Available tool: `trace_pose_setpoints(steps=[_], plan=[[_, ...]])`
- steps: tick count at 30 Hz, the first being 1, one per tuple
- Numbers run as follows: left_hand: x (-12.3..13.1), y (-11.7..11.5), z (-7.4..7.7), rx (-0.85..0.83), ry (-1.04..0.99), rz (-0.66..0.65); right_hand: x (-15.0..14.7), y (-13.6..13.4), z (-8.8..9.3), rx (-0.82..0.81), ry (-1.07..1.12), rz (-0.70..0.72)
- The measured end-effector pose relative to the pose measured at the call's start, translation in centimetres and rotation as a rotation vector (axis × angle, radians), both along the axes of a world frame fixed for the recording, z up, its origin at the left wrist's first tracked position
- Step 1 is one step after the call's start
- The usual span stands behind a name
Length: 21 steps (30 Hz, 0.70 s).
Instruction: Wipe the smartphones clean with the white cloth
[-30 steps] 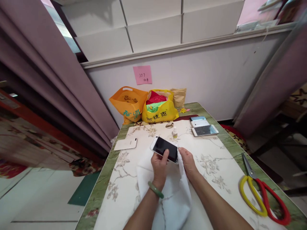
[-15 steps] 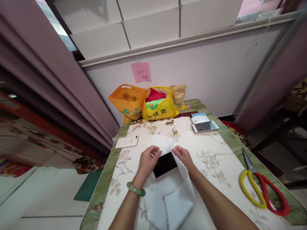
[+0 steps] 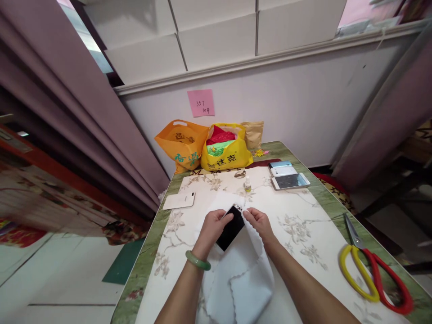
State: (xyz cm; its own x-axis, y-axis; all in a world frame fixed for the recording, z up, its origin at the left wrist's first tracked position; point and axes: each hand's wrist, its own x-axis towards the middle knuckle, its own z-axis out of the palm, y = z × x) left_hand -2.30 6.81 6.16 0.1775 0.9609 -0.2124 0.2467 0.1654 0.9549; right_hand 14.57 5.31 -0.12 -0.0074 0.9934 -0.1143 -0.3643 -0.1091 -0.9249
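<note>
My left hand (image 3: 215, 227) grips a white smartphone (image 3: 231, 228) by its left side, thumb over the black screen. The phone is tilted, its upper end leaning right. My right hand (image 3: 259, 221) pinches the edge of a pale cloth bag (image 3: 241, 288) with a scalloped rim, to the right of the phone. The cloth hangs down toward me, below and behind the phone. A green bangle (image 3: 198, 260) circles my left wrist.
Large scissors (image 3: 367, 265) with yellow and red handles lie at the right. Several phones rest nearby: a white one (image 3: 178, 200) on the left, others (image 3: 290, 181) on the right. A small bottle (image 3: 247, 183) stands beyond my hands; orange (image 3: 182, 139) and yellow (image 3: 225, 157) bags line the back.
My left hand has turned the phone from nearly level to a steeper slant. Its white frame now shows. My right hand stays at the cloth edge.
</note>
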Motion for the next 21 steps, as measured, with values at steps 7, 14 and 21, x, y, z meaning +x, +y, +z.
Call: trace_pose_setpoints(steps=[7,14,21], plan=[[1.9,-0.2,-0.5,0.026,-0.047,0.152,0.0,0.0,-0.2,0.013,-0.005,-0.152],[3.0,-0.8,-0.2,0.032,-0.16,0.239,-0.1,-0.2,0.0,0.026,0.056,-0.153],[4.3,-0.4,-1.3,0.034,-0.378,0.445,-0.2,-0.2,-0.4,0.081,-0.103,-0.081]])
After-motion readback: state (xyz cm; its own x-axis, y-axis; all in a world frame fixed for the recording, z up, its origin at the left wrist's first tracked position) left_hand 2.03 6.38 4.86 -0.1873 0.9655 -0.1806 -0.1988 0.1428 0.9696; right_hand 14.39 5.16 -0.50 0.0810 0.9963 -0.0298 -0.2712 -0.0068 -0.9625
